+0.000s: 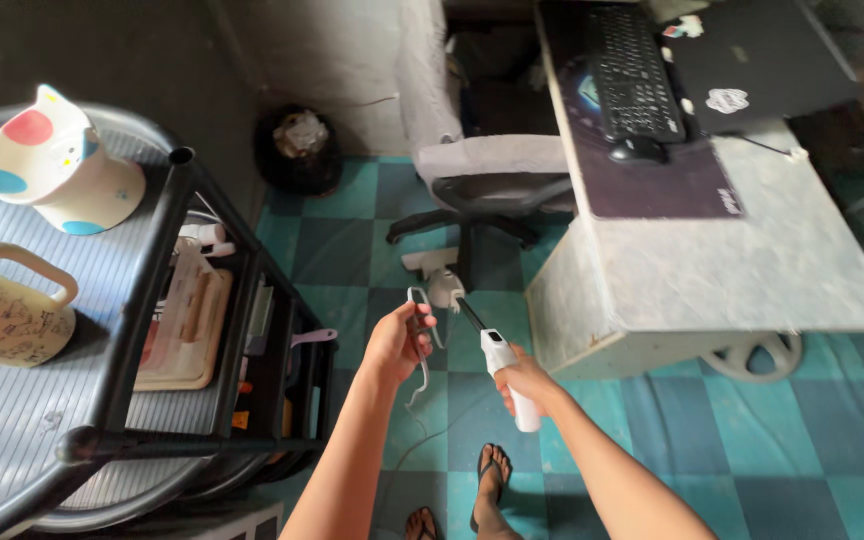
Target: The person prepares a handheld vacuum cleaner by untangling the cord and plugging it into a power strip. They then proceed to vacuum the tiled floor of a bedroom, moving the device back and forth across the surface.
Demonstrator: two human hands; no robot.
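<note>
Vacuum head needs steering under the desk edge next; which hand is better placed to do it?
Probably the right hand: it grips the white vacuum handle, whose dark tube slopes down to the floor head near the desk. The left hand only holds the cord aside.

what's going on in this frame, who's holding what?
A person stands on a teal checkered floor, seen from their own head camera. The right hand grips a white handheld vacuum by its handle, with its dark tube angled down toward a white floor head near the office chair. The left hand holds a loop of pale cord that trails down to the floor. A black shelf rack stands to the left, a desk to the right.
</note>
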